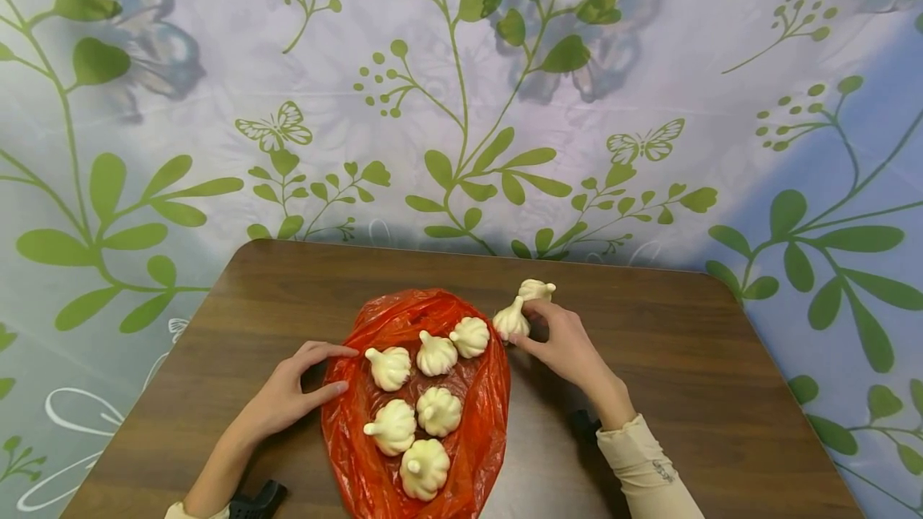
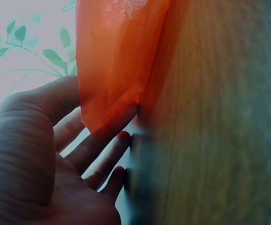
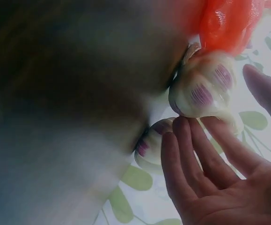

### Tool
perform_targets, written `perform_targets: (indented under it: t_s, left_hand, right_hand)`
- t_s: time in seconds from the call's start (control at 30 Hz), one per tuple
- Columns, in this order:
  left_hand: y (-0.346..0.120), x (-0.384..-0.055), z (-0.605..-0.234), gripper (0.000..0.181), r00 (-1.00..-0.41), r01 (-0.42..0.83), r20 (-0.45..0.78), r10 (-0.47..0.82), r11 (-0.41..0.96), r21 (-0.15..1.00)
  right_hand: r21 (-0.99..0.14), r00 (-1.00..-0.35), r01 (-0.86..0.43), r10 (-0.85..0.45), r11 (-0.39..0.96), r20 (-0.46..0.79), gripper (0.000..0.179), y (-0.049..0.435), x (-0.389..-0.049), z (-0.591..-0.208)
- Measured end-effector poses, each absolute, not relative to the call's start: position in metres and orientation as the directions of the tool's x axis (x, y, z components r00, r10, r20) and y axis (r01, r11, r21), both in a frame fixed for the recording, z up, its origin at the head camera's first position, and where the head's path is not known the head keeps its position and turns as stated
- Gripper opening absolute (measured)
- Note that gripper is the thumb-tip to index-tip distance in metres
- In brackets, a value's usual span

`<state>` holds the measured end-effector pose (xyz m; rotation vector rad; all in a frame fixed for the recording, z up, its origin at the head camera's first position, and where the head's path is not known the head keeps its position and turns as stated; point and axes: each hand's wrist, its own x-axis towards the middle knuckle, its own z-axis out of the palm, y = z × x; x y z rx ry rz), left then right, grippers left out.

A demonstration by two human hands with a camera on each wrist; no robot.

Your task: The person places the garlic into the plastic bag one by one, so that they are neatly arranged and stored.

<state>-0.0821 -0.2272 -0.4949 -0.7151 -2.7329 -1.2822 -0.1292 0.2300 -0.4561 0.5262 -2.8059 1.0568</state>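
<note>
A red plastic bag [image 1: 337, 423] lies spread on the table with its mouth wide, and several white garlic bulbs [image 1: 425, 468] rest in it. At the bag's left edge is my left hand [image 1: 292, 391], its fingers extended and touching the thin plastic. In the left wrist view the red plastic [image 2: 119, 56] hangs over part of the fingers. Right of the bag, my right hand [image 1: 562, 339] reaches to a garlic bulb [image 1: 511, 319]. The right wrist view shows fingertips against this purple-streaked bulb [image 3: 203, 86], with the thumb apart from it. Another bulb [image 1: 536, 290] sits just behind.
A brown wooden table [image 1: 649, 327] carries everything, its far edge close to a hanging cloth [image 1: 461, 102] printed with green leaves and butterflies. Dark devices [image 1: 258, 499] are strapped at the wrists.
</note>
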Motion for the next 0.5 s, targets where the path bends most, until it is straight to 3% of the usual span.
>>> perform_targets:
  t_s: [0.2, 0.5]
  left_hand:
    - [-0.2272, -0.0818, -0.4946, 0.042, -0.893, 0.424, 0.227, 0.389, 0.556, 0.715]
    - [-0.2264, -0.0816, -0.4938, 0.042, -0.892, 0.427, 0.231, 0.389, 0.556, 0.713]
  right_hand:
    - [-0.618, -0.940, -0.338, -0.294, 0.710, 0.175, 0.043, 0.2304, -0.1296, -0.4587]
    - [-0.588, -0.951, -0.304, -0.279, 0.749, 0.136, 0.056, 0.2307, -0.1309, -0.4598]
